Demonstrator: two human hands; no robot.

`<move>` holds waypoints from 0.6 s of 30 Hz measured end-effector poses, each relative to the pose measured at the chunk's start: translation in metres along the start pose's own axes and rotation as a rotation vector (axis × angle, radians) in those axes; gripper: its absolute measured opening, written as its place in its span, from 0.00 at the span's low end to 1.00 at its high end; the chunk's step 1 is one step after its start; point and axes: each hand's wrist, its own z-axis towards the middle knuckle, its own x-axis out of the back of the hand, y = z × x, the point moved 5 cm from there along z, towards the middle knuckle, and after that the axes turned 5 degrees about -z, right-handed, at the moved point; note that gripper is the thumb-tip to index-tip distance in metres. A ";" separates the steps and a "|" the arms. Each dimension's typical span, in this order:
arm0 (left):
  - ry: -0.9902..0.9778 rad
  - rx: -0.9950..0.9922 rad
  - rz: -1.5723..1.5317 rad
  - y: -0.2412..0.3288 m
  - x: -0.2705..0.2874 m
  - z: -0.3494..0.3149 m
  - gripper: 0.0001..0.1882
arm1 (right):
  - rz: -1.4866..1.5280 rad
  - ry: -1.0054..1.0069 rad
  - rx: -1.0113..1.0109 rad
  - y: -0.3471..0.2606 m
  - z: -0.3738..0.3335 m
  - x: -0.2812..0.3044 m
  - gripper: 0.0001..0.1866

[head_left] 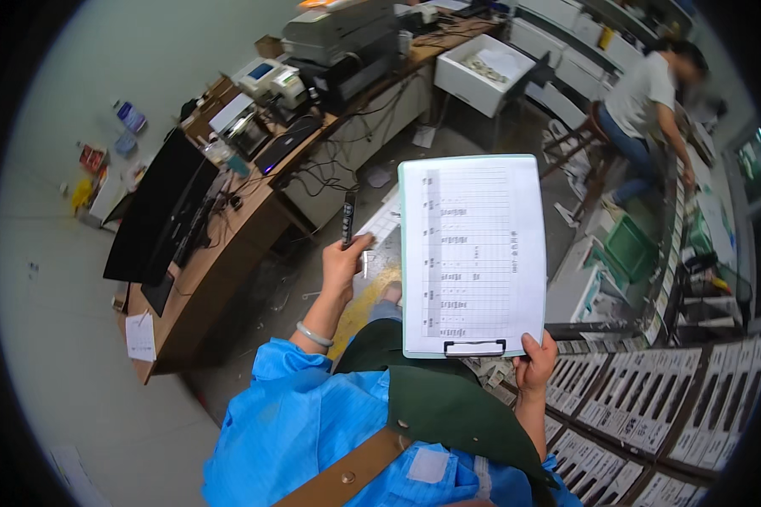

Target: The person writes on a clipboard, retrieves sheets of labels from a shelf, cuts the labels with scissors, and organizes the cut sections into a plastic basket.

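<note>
My right hand (536,359) is closed on the lower right corner of a clipboard (402,253), thumb on top. The board is pale green with a black clip (473,347) at its near edge. Under the clip lies a white sheet with a printed table (482,245), its text turned sideways. To the left of the board, my left hand (343,269) is closed round a slim black stick with pale markings (348,220), which points up and away. Whether it is a marker or a knife I cannot tell. A pale bracelet sits on my left wrist.
On the left, a wooden desk (216,262) bears a dark monitor (165,207), keyboard, cables and small machines. A white bin (484,74) stands behind the clipboard. At right, a person (643,110) sits on a stool by a bench, near a green crate (626,253). Racks of white boxes (643,397) fill the lower right.
</note>
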 end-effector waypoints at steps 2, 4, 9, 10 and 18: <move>0.130 -0.004 0.035 -0.014 0.049 0.002 0.08 | 0.074 -0.093 -0.005 0.007 0.017 -0.008 0.11; 0.205 0.001 0.074 -0.014 0.087 0.008 0.06 | 0.197 -0.075 -0.130 0.026 0.035 -0.022 0.12; 0.258 0.026 0.189 0.002 0.177 0.040 0.07 | 0.279 -0.206 -0.299 0.067 0.104 -0.105 0.13; 0.258 0.038 0.236 0.014 0.193 0.045 0.07 | 0.254 -0.227 -0.316 0.077 0.123 -0.127 0.13; 0.082 -0.084 0.862 0.076 0.329 0.081 0.09 | 0.067 -0.510 -0.115 0.079 0.257 -0.389 0.09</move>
